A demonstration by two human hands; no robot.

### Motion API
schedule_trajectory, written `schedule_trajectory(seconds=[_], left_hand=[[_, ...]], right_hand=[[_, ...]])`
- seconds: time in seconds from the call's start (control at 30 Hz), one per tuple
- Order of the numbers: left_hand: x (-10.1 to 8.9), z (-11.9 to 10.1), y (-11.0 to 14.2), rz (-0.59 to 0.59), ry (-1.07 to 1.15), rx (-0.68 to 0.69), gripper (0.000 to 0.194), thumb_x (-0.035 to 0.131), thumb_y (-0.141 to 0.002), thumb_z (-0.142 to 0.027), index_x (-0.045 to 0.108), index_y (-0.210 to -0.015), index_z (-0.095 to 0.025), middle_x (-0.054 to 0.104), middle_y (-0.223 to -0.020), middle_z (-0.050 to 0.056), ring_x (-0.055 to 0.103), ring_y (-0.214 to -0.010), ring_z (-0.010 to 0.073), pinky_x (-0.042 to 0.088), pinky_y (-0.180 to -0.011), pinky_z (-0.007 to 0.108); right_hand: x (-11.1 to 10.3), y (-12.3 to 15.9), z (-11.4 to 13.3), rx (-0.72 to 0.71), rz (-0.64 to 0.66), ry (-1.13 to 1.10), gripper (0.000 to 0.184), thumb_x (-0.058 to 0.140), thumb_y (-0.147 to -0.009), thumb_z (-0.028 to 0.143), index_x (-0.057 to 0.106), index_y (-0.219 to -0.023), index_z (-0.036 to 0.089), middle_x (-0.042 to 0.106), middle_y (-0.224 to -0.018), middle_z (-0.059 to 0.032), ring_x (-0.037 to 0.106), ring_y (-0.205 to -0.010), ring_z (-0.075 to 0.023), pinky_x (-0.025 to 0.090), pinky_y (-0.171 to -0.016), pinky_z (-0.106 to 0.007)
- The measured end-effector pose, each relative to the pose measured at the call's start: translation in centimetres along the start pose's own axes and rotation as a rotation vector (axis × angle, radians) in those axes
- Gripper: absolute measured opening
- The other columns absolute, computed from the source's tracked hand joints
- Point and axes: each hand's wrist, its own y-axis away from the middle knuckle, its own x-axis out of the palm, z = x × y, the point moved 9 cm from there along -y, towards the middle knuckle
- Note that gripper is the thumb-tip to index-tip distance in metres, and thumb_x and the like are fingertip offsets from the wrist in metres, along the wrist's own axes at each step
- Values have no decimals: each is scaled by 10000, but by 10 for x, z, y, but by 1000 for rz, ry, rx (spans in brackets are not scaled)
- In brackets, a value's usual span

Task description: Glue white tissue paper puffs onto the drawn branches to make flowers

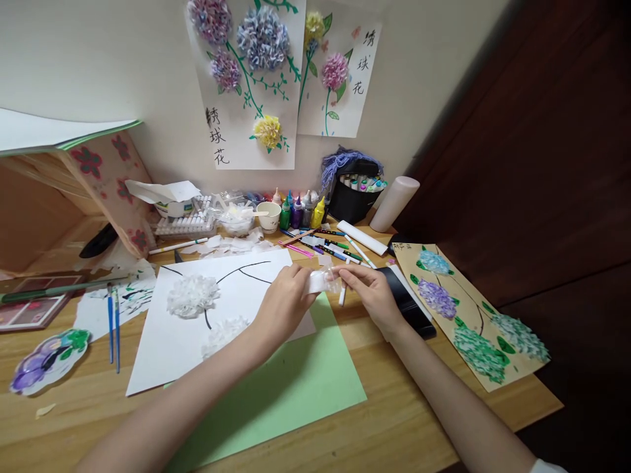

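My left hand [288, 295] is closed around a small white piece [317, 282] that looks like a tape roll, held above the table. Crinkled clear plastic film [336, 281] sticks out from its right end. My right hand [372, 292] pinches that film between thumb and fingertips. Under my left arm lies a white sheet [152, 355] with dark drawn branches. Two ruffled white paper flowers sit on it: one [193, 295] at upper left, the other [224, 335] partly hidden by my forearm. A green sheet [296, 394] lies underneath.
Paint bottles [296, 213], a paper cup [269, 217] and scattered pens [325, 244] line the back. A black marker case [357, 194] stands by the wall. Left are paintbrushes [114, 328] and a paint palette [49, 361]; right, a finished flower picture [468, 289] and a black case [411, 305].
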Motion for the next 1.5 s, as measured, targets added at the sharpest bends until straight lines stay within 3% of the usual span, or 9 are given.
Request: schedule_trajectory(seconds=[0.17, 0.3, 0.4, 0.57, 0.87, 1.03, 1.2, 1.33, 1.5], left_hand=[[-1, 0, 0, 44, 98, -21, 134, 556, -811, -245, 569, -911, -158, 573, -839, 53, 528, -800, 194, 414, -672, 295], [2, -1, 0, 89, 136, -31, 149, 562, -804, -227, 577, -938, -163, 589, -856, 48, 538, -805, 186, 413, -679, 283], [6, 1, 1, 121, 104, -50, 141, 559, -805, -229, 585, -923, -157, 599, -862, 57, 544, -796, 189, 409, -675, 285], [12, 6, 3, 155, 18, -81, 77, 532, -808, -195, 587, -816, -142, 602, -818, 66, 545, -738, 186, 385, -630, 273], [7, -4, 1, 130, 81, -26, 96, 536, -796, -154, 610, -857, -145, 607, -830, 63, 551, -776, 181, 389, -655, 260], [-4, -1, -2, 110, 199, -28, 112, 553, -772, -171, 614, -863, -151, 624, -823, 40, 535, -737, 157, 363, -638, 240], [5, 9, 1, 210, 282, -137, 84, 524, -751, -185, 573, -693, -147, 538, -585, -20, 433, -552, 111, 261, -520, 224], [5, 8, 3, 180, 229, -156, 130, 501, -764, -189, 526, -645, -145, 526, -587, -12, 419, -559, 107, 238, -530, 227], [4, -1, 3, 173, 329, -115, 183, 488, -790, -259, 529, -650, -149, 509, -586, -25, 406, -565, 97, 249, -538, 215]], right_hand=[[1, -1, 3, -36, 79, 132, 194, 655, -749, 319, 729, -911, 244, 698, -1014, -50, 623, -834, -210, 501, -687, -332], [9, -1, -1, -2, 205, 195, 253, 691, -710, 315, 720, -952, 249, 699, -950, -43, 533, -597, -122, 424, -523, -269], [15, 0, -1, 7, 251, 225, 281, 690, -709, 314, 709, -981, 247, 689, -923, -39, 537, -646, -126, 393, -530, -257], [23, 2, -1, -11, 238, 270, 254, 693, -703, 300, 714, -948, 237, 677, -955, -53, 571, -883, -196, 399, -595, -268], [25, 3, 9, -84, 149, 177, 129, 715, -652, 237, 676, -765, 187, 668, -767, -26, 572, -732, -168, 408, -626, -286], [18, 5, 12, -151, 76, 114, 193, 727, -681, 282, 703, -867, 236, 678, -865, -38, 574, -820, -185, 435, -706, -323], [28, 8, 13, -155, 120, 142, 225, 730, -683, 295, 713, -903, 253, 655, -872, -38, 552, -820, -179, 402, -581, -278], [34, 9, 8, -116, 97, 73, 199, 696, -718, 288, 711, -914, 255, 619, -847, -29, 542, -792, -157, 380, -550, -256], [29, 10, 7, -111, 40, -33, 147, 697, -710, 289, 721, -845, 237, 595, -783, -20, 537, -761, -151, 427, -646, -278]])
